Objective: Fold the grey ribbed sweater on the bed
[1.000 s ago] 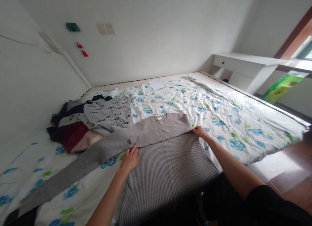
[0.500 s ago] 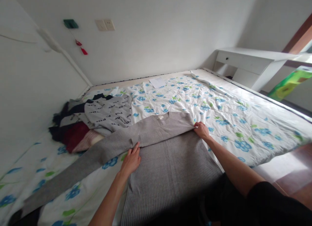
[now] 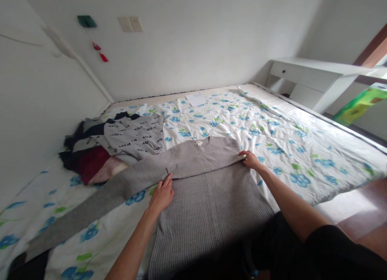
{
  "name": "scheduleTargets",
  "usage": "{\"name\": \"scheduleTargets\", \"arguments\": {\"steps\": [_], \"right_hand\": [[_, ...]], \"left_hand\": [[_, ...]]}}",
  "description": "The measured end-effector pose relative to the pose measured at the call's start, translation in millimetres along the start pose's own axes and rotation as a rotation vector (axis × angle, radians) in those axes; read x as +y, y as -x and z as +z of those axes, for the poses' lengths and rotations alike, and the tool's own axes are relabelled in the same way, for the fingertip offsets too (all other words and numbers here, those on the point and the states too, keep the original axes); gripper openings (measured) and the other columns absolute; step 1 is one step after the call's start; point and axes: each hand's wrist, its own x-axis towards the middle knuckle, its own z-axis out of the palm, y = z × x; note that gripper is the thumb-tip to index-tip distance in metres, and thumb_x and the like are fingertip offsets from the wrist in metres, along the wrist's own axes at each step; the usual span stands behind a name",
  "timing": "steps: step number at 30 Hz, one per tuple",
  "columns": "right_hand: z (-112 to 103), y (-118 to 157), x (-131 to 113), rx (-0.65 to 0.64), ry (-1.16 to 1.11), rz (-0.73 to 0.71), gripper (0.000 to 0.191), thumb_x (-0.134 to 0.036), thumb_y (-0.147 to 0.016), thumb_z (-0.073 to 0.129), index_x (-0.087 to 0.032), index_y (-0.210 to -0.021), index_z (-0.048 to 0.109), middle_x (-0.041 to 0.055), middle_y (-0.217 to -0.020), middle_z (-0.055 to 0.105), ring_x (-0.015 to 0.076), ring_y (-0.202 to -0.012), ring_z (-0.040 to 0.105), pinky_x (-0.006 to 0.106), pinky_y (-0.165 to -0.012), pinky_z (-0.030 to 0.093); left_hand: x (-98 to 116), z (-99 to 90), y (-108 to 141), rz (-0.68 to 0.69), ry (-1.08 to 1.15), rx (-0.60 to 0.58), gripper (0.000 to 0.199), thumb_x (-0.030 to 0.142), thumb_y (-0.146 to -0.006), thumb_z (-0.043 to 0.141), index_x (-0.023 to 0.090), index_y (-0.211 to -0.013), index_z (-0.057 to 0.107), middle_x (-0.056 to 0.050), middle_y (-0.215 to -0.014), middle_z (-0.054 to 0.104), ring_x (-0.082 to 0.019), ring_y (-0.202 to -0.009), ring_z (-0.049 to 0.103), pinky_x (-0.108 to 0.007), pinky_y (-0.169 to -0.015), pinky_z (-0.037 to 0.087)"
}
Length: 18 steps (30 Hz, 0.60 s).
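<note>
The left hand (image 3: 161,196) rests with fingers a little apart on the folded edge of the grey ribbed sweater (image 3: 205,219), which lies flat on the flowered quilt (image 3: 302,151), and the right hand (image 3: 251,160) touches the edge's other end with fingers close together.

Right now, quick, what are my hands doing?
Left hand: fingers resting on the grey ribbed knit sweater by the fold; grip cannot be told.
Right hand: closed, apparently pinching the sweater's folded edge.
</note>
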Motion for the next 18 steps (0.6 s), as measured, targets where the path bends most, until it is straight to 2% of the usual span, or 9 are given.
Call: {"name": "scheduleTargets", "arguments": {"steps": [4,6,10,14,16,18], "right_hand": [[-0.9,-3.5,-6.1,-0.017,0.066,0.011,0.041,-0.006,-0.087,0.069,-0.018,-0.122,0.088,0.0086,-0.116,0.083,0.0221,-0.106,0.075,0.025,-0.093,0.052],[-3.5,-4.3,-7.3,-0.063,0.101,0.029,0.040,-0.006,-0.088,0.070,-0.019,-0.121,0.088,0.0073,-0.113,0.085,0.0226,-0.106,0.076,0.025,-0.088,0.051],[-10.1,-5.3,-6.9,-0.228,0.138,0.020,0.043,-0.004,-0.085,0.071,-0.020,-0.120,0.089,0.0062,-0.114,0.086,0.0219,-0.105,0.077,0.023,-0.085,0.050],[-11.0,-10.2,-2.1,-0.330,0.012,0.066,0.020,-0.022,-0.093,0.079,-0.019,-0.110,0.089,0.0056,-0.103,0.085,0.0213,-0.092,0.076,0.024,-0.076,0.051],[-8.2,-14.0,2.6,-0.300,-0.117,0.116,0.022,-0.035,-0.100,0.076,-0.017,-0.104,0.088,0.0057,-0.094,0.083,0.0200,-0.085,0.074,0.023,-0.073,0.050],[-4.6,-18.7,7.3,-0.182,-0.226,0.182,0.033,-0.044,-0.104,0.072,-0.015,-0.108,0.086,0.0059,-0.089,0.081,0.0191,-0.081,0.073,0.023,-0.071,0.051]], "left_hand": [[-0.3,-3.9,-2.0,-0.065,-0.069,0.067,0.061,0.038,-0.114,0.038,0.017,-0.165,0.063,-0.008,-0.192,0.036,-0.038,-0.140,0.065,-0.048,-0.116,0.055],[0.2,-5.7,-1.8,-0.074,-0.111,0.063,0.060,0.041,-0.115,0.039,0.016,-0.162,0.066,-0.009,-0.191,0.037,-0.038,-0.140,0.065,-0.047,-0.114,0.056],[2.5,-5.4,-0.1,-0.062,-0.144,0.022,0.055,0.037,-0.114,0.043,0.017,-0.155,0.072,-0.010,-0.188,0.043,-0.037,-0.146,0.061,-0.050,-0.113,0.059],[2.9,-5.5,-0.4,-0.046,-0.168,0.014,0.053,0.030,-0.113,0.041,0.018,-0.153,0.073,-0.008,-0.187,0.045,-0.034,-0.144,0.062,-0.047,-0.115,0.058],[2.3,-6.5,-0.9,-0.045,-0.174,0.016,0.052,0.025,-0.111,0.042,0.017,-0.153,0.072,-0.008,-0.186,0.046,-0.033,-0.144,0.062,-0.045,-0.117,0.056],[1.9,-7.2,-1.0,-0.046,-0.169,0.015,0.048,0.022,-0.108,0.045,0.017,-0.146,0.075,-0.009,-0.185,0.049,-0.033,-0.144,0.062,-0.044,-0.118,0.054]]}}
